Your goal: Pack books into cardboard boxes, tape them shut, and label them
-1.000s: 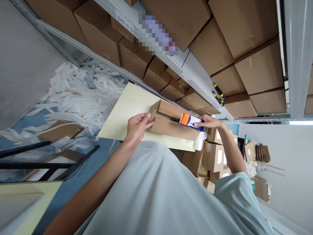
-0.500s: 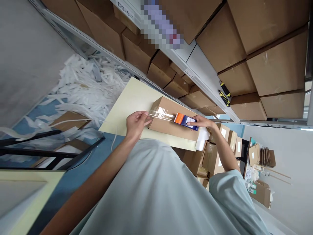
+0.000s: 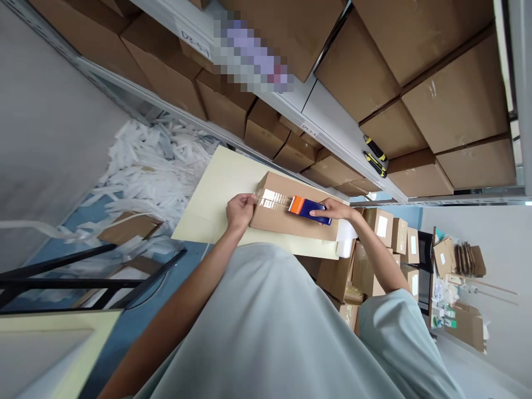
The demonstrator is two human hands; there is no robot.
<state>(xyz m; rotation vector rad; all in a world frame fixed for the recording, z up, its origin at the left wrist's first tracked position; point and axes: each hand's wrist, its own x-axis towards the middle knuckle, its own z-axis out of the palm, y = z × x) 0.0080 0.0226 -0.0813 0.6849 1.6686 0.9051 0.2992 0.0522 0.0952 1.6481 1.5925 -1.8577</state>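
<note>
A brown cardboard box (image 3: 291, 219) lies on a pale yellow table (image 3: 216, 194). My right hand (image 3: 336, 209) grips an orange and blue tape dispenser (image 3: 307, 208) resting on the box's top. A strip of clear tape (image 3: 272, 198) runs from the dispenser to the box's left end. My left hand (image 3: 240, 209) is closed over that left end, fingers pressing the tape down onto the edge.
Metal shelving (image 3: 324, 119) packed with cardboard boxes rises behind the table; a black and yellow tool (image 3: 374, 155) lies on a shelf. White paper strips (image 3: 153, 166) litter the blue floor at left. A black frame (image 3: 83, 274) stands near left. Small labelled boxes (image 3: 386, 233) pile at right.
The box flaps have been shut and tape drawn across the top. My left hand went from holding the tape end in the air to pressing it onto the box's left edge.
</note>
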